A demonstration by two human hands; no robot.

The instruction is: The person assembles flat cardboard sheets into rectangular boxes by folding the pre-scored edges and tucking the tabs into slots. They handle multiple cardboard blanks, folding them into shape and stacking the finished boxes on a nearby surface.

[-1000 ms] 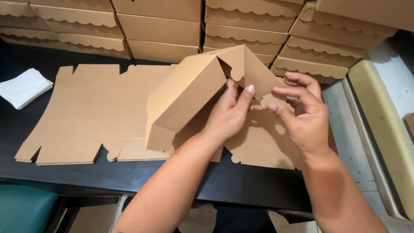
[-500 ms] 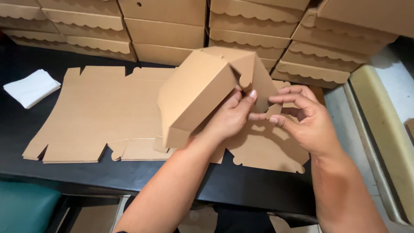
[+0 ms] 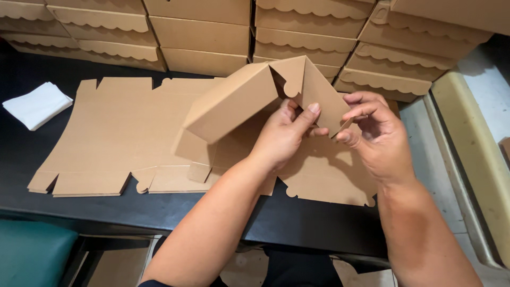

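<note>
We hold a half-folded box point(image 3: 249, 98) of brown card up off the black counter point(image 3: 159, 210), tipped on edge so its open corner faces us. Our left hand point(image 3: 281, 135) grips it from below, fingers point(image 3: 311, 111) pressed together on the slanted end panel, thumb hidden behind the card, which steadies the fold. Our right hand point(image 3: 374, 133) meets it from the other side, fingers pinched shut on the panel's lower corner, by our reading to keep the flap in line with the side wall; a rounded tab point(image 3: 291, 87) stands out near the top edge of that joint.

The box rests over a flat blank point(image 3: 117, 133) spread across the counter, scalloped edges and loose flaps toward us, with a second sheet point(image 3: 329, 178) showing under our wrists. That puts the next piece of card right beneath the work.

Along the back, finished boxes point(image 3: 212, 32) with scalloped lids are stacked in rows, touching one another and filling the far edge. A folded white cloth point(image 3: 37, 103) lies well apart at the left end of the counter. A teal seat point(image 3: 32, 255) shows low on the left, and a pale yellowish rail point(image 3: 473, 159) runs along the right side.
</note>
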